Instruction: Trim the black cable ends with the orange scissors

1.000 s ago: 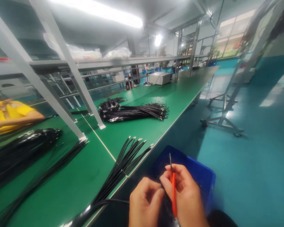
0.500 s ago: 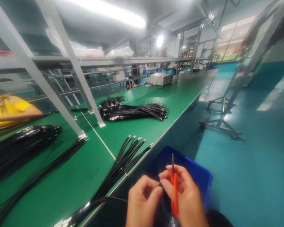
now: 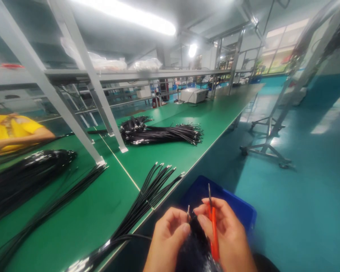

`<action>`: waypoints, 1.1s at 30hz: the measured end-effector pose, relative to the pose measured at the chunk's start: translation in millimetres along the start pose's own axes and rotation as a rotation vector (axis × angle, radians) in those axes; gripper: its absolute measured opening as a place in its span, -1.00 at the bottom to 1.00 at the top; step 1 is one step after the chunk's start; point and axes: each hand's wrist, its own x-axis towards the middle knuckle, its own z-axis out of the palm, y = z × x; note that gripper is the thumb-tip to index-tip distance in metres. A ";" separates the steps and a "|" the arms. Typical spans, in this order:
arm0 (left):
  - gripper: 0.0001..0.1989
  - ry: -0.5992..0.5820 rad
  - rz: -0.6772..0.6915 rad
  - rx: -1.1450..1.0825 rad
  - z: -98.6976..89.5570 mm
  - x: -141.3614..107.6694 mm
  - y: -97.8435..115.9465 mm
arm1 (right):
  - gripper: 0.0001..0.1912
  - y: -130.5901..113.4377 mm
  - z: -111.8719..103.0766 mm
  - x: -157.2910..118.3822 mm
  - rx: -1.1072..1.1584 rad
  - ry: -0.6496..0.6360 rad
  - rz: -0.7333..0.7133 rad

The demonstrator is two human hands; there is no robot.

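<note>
My left hand (image 3: 172, 230) is closed, thumb and fingers pinching a black cable (image 3: 187, 217) whose pale tip points up. My right hand (image 3: 225, 230) grips a tool with orange handles (image 3: 214, 234) and a narrow dark pointed end; its exact kind is unclear. Between and below both hands hangs a dark, shiny bundle (image 3: 197, 245), blurred in detail. Just left of my hands, a bundle of black cables (image 3: 147, 202) with silvery tips lies along the edge of the green table (image 3: 110, 204).
Behind my hands is a blue bin (image 3: 232, 200) beside the table. More black cable bundles (image 3: 164, 134) lie further along, and others (image 3: 31, 177) at left. Shelf posts (image 3: 110, 109) rise from the tabletop. A person in yellow (image 3: 19, 130) sits across. A wheeled stand (image 3: 268, 147) is at right.
My hands have moved slightly apart. The cable's pale tip now shows above my left fingers, and more of the dark bundle is visible between the hands.
</note>
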 end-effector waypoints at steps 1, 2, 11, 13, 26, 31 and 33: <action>-0.76 -0.019 -0.013 -0.005 -0.6 0.2 -0.1 | -0.72 -0.2 0.9 1.2 0.009 -0.014 0.015; -0.76 -0.037 -0.021 -0.006 -1.5 0.4 -0.3 | -0.72 0.8 1.7 2.4 0.013 -0.030 0.029; -0.73 -0.049 -0.044 -0.010 -7.1 -0.3 -2.5 | -0.93 23.5 -0.5 4.7 -0.324 -0.125 -0.259; -0.73 -0.054 -0.050 -0.003 -6.3 -0.7 -1.9 | -0.93 21.0 0.3 0.2 -0.389 -0.072 -0.338; -0.81 -0.008 -0.081 -0.218 -2.7 -5.0 23.0 | -0.52 -12.1 -32.1 3.5 -0.003 -0.773 0.340; -0.84 -0.074 -0.132 -0.279 -7.7 -4.6 24.5 | -0.46 -8.0 -35.5 12.9 0.134 -0.895 0.645; -0.83 -0.100 -0.145 -0.282 -9.0 -5.7 24.6 | -0.48 -3.7 -33.0 15.5 0.181 -0.932 0.662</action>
